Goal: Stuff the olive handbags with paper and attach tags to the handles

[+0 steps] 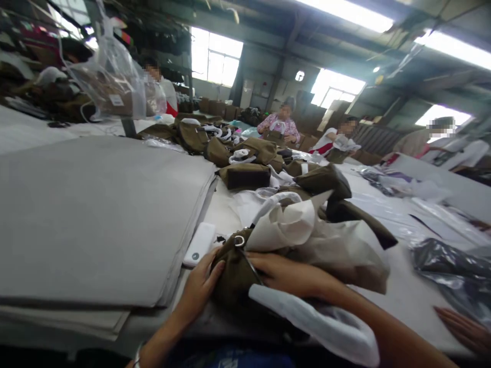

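An olive-green handbag (232, 291) stands at the table edge right in front of me, with a metal ring near its top. My left hand (201, 283) grips its left side, thumb on the near face. My right hand (270, 271) reaches into the bag's opening, and its fingers are hidden inside. One handle wrapped in white (318, 324) hangs over my right forearm; another wrapped handle (278, 202) rises behind. Crumpled off-white paper (341, 250) lies just beyond my right arm, partly against the bag.
A stack of large grey sheets (95, 220) fills the left, with a white phone (201, 243) beside it. More olive bags (245, 176) are heaped ahead. Dark plastic wrapping (448, 260) and another person's hand (462, 324) are at right. Several people work across the table.
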`<state>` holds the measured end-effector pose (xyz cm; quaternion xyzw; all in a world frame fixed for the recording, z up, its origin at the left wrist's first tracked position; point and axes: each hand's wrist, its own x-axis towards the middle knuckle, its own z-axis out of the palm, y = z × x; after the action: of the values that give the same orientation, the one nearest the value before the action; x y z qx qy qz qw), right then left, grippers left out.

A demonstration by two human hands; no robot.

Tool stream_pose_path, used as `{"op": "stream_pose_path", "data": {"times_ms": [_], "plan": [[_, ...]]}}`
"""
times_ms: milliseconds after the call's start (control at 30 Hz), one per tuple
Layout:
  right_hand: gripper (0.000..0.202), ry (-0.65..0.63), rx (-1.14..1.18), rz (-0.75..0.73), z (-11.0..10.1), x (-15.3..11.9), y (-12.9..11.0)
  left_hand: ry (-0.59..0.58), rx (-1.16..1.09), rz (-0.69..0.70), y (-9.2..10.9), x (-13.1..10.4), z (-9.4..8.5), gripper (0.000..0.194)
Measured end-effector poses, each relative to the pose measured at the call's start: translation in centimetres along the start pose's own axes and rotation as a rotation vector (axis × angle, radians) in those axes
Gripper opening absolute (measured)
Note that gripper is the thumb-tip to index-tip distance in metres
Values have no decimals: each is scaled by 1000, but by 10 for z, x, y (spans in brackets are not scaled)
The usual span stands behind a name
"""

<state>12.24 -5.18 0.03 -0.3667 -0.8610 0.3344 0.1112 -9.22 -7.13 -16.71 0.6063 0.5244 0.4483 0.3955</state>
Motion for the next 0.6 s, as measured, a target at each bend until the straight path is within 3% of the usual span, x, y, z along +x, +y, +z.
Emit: {"op": "stream_pose_path", "data": {"times_ms": [67, 100, 167, 233, 300, 367, 433, 533, 600], "plan": [[32, -9, 104, 28, -20, -33, 4, -52, 11, -16, 14, 7, -22, 48], [34, 51, 163, 67, -29, -55, 6, -70, 3, -35, 22, 10, -34, 48], [35, 334, 248, 167, -40, -103, 13, -55, -20, -81, 39, 15, -57, 51], [40, 746, 330, 258, -37, -151, 25, 32, -24, -101, 57, 19, -75, 53], [47, 911, 307, 486, -22, -187, 46, 85, -19, -82, 76, 23, -84, 52], [59, 851, 309, 714, -3, -207, 73, 29, -6, -25, 96, 29, -79, 49], [65, 748, 303, 839, 12, -210, 98, -96, -5, 87, 118, 38, -64, 50], [66, 822, 153, 809, 21, -192, 122, -350, 2, 303, 149, 58, -28, 68], [69, 917, 101, 707, 21, -171, 123, -528, 71, 403, 166, 72, -3, 82]]}}
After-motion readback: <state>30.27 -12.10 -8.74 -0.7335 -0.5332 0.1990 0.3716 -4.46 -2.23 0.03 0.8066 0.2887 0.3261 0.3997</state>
